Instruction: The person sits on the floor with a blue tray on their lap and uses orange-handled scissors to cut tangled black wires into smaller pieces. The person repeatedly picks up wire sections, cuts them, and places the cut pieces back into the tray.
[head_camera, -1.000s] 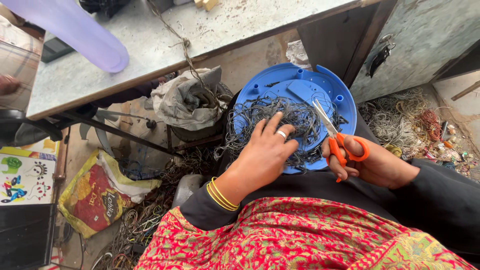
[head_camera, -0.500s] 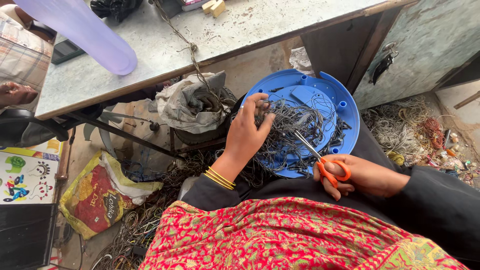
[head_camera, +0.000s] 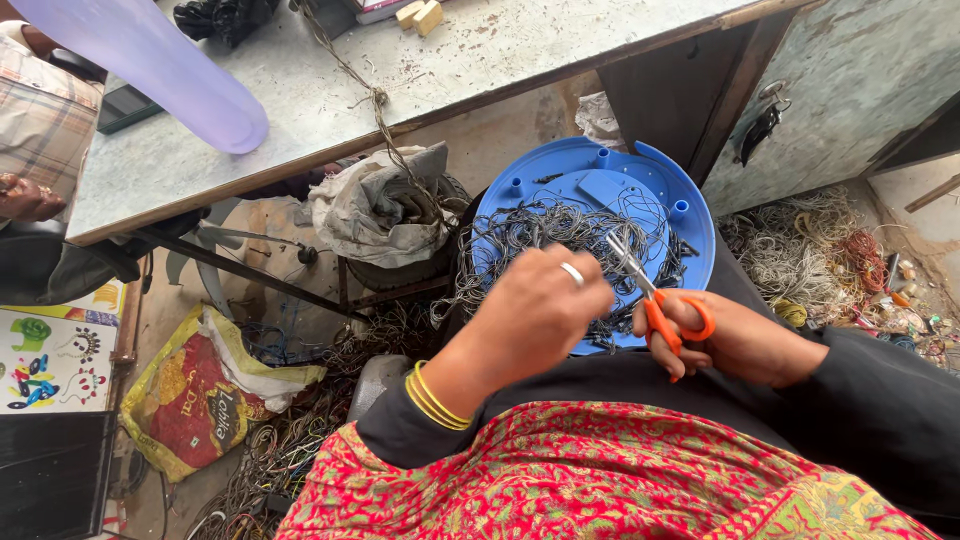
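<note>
My left hand (head_camera: 535, 315) pinches thin wires from the grey tangle (head_camera: 560, 235) heaped on the blue tray (head_camera: 690, 235) in my lap, my right hand (head_camera: 735, 340) grips orange scissors (head_camera: 655, 295), blades parted; most looks uncut.

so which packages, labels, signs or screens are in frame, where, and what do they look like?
Crumpled red and yellow printed plastic bag: on the floor, lower left, beside tangled wires.
Flat white sheet with colourful cartoon pictures: far left edge, on the floor.
Dark flat rectangular device, possibly a phone: on the grey table, upper left; screen dark.
</note>
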